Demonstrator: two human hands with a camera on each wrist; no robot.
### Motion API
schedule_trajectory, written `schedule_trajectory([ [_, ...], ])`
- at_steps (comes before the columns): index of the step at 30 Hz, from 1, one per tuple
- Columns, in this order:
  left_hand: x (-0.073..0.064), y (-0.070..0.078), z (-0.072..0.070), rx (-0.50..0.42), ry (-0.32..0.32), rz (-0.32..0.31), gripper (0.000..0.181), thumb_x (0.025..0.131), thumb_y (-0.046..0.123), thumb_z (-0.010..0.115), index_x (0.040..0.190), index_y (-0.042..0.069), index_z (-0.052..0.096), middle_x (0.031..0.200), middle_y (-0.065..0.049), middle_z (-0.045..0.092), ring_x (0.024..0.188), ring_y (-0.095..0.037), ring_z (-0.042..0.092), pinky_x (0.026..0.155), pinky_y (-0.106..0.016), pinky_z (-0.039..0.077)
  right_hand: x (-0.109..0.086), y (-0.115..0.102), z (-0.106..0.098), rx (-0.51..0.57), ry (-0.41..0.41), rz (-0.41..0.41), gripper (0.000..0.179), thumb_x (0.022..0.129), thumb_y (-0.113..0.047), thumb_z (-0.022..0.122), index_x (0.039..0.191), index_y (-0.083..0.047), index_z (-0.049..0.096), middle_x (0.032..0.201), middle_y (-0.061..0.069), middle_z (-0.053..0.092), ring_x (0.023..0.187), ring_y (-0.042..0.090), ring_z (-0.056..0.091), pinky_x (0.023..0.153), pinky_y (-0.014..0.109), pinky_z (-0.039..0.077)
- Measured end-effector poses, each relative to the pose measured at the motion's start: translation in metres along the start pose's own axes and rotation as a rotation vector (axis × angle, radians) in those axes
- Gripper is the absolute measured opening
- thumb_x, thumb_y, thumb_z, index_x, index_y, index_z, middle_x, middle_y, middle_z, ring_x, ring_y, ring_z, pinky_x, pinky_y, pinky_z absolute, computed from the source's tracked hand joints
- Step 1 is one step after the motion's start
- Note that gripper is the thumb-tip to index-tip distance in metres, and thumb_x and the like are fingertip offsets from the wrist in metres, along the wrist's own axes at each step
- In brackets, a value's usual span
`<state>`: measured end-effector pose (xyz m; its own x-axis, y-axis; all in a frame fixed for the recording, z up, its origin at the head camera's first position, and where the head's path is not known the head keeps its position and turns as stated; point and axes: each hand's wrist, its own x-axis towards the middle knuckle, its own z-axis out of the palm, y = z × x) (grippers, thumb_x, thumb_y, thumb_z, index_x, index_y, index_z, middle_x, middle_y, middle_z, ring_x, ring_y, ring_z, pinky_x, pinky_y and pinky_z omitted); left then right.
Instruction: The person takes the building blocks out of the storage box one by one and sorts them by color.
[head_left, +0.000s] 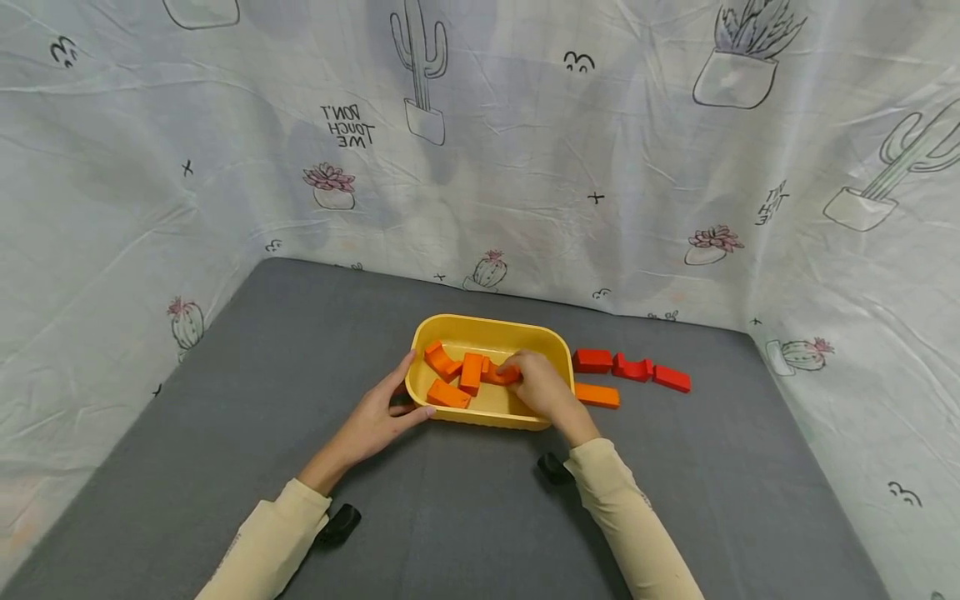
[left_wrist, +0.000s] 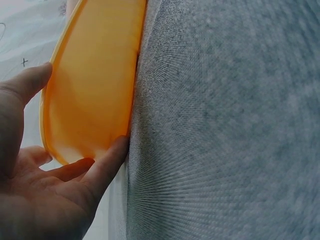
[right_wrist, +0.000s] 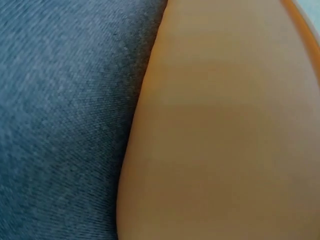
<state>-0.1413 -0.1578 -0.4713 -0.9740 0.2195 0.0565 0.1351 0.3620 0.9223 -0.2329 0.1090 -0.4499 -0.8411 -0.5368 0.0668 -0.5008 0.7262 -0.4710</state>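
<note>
A yellow plastic bin [head_left: 491,419] stands on the grey table with several orange blocks inside. My left hand [head_left: 381,417] rests against the bin's left end, fingers spread along its outside. In the left wrist view, the thumb [left_wrist: 37,80] touches the rim and the other fingertips lie against the wall. My right hand [head_left: 542,385] reaches into the bin and pinches an orange block [head_left: 495,372]; its fingertips are partly hidden. Beside that block lie an upright orange block [head_left: 471,373] and a tilted one [head_left: 448,393]. The right wrist view shows only the bin's outer wall [right_wrist: 220,125].
Right of the bin, a red block [head_left: 592,361], a curved red block [head_left: 632,368] and another red block [head_left: 671,378] form a row. An orange block [head_left: 597,396] lies in front of them. A patterned white curtain [head_left: 495,167] hangs behind the table [head_left: 465,517].
</note>
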Motion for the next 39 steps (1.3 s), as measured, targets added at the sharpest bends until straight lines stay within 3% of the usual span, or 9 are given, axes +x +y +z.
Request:
schedule_trajectory([
  [5,-0.001,-0.001,0.001,0.005,0.005,-0.006,0.095,0.089,0.029,0.075,0.159,0.017,0.012,0.161,-0.012,0.018,0.137,-0.032,0.038,0.095,-0.038,0.052,-0.004,-0.002,-0.002,0.012,0.014,0.026,0.018,0.080,0.004,0.077,0.097,-0.002,0.076,0.102,0.009,0.067,0.093,0.025,0.063,0.084,0.037,0.055],
  [17,-0.001,-0.003,0.001,-0.003,0.010,0.013,0.095,0.089,0.029,0.075,0.159,0.017,0.012,0.161,-0.015,0.018,0.136,-0.034,0.039,0.095,-0.040,0.052,-0.020,-0.006,-0.019,0.061,0.129,0.004,0.020,0.081,0.001,0.077,0.098,-0.009,0.076,0.108,0.006,0.066,0.099,0.024,0.061,0.087,0.039,0.055],
  [24,0.000,-0.004,0.001,0.001,0.010,-0.001,0.095,0.088,0.031,0.075,0.159,0.019,0.012,0.161,-0.011,0.018,0.135,-0.031,0.041,0.095,-0.036,0.052,-0.031,0.002,-0.027,0.084,0.165,0.002,0.023,0.079,0.005,0.077,0.100,-0.006,0.076,0.106,0.007,0.067,0.098,0.025,0.062,0.088,0.041,0.055],
  [39,0.000,-0.001,0.001,0.021,0.008,-0.008,0.096,0.088,0.031,0.075,0.159,0.018,0.012,0.161,-0.011,0.021,0.133,-0.031,0.043,0.096,-0.039,0.051,-0.051,0.018,-0.050,0.193,0.236,-0.025,0.027,0.079,0.009,0.077,0.103,-0.003,0.075,0.113,0.011,0.065,0.105,0.028,0.061,0.087,0.043,0.056],
])
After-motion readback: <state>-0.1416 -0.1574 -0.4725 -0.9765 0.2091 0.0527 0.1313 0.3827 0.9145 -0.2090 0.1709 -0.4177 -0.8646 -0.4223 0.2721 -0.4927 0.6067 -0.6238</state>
